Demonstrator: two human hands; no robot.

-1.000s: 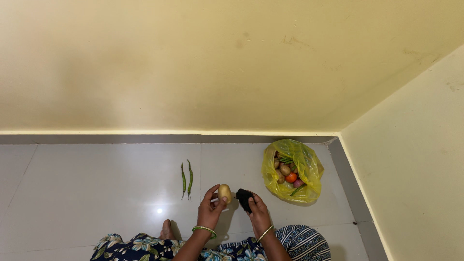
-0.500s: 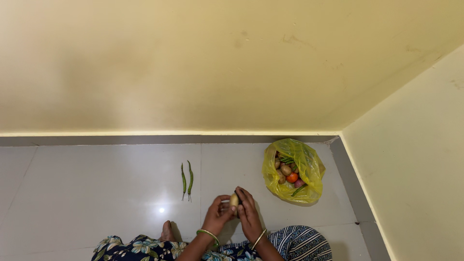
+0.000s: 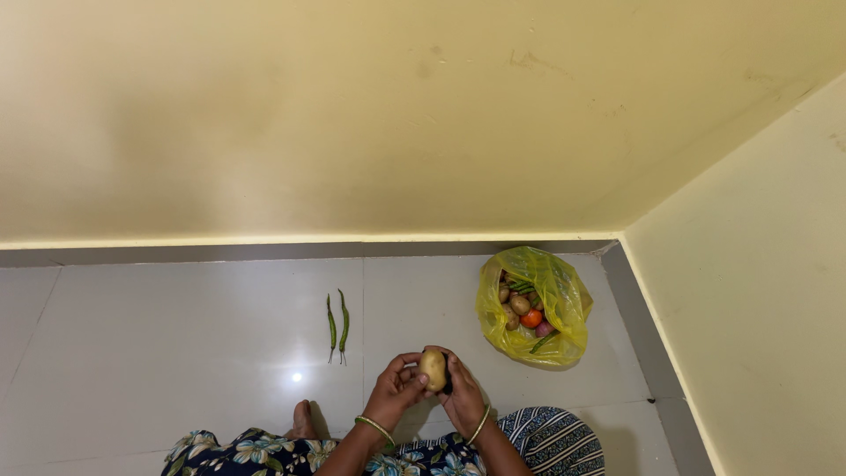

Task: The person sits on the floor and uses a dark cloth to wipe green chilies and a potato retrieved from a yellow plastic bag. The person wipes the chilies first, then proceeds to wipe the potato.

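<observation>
A pale brown potato [image 3: 433, 369] is being held upright above the floor [image 3: 176, 335], just in front of the person's lap, between both hands. The left hand [image 3: 396, 394] is cupping it from the left, its fingers [image 3: 407, 360] curling over the potato's upper left side and closing on it. The right hand [image 3: 462, 393] is pressing in from the right, its fingers wrapping around a small black tool [image 3: 447, 381] that is showing only as a dark sliver against the potato's right edge; what kind of tool it is cannot be told here. Both hands are touching at the potato, and each wrist is wearing a thin bangle, green on the left [image 3: 374, 427] and golden on the right [image 3: 478, 426].

Below the hands, the person's floral-print clothing [image 3: 256, 449] and a striped cloth [image 3: 555, 441] are filling the lower edge, and a bare foot [image 3: 301, 420] is resting on the tiles beside the left arm.

Farther out on the glossy grey floor, two long green chillies [image 3: 337, 325] are lying side by side, pointing away from the person, well apart from the hands. To the right, near the corner, a yellow plastic bag [image 3: 564, 304] is sitting open, showing more potatoes, a red tomato [image 3: 530, 318], a pinkish onion and some green chillies inside. Cream-yellow walls [image 3: 397, 115] are meeting at that corner above a grey skirting strip.
</observation>
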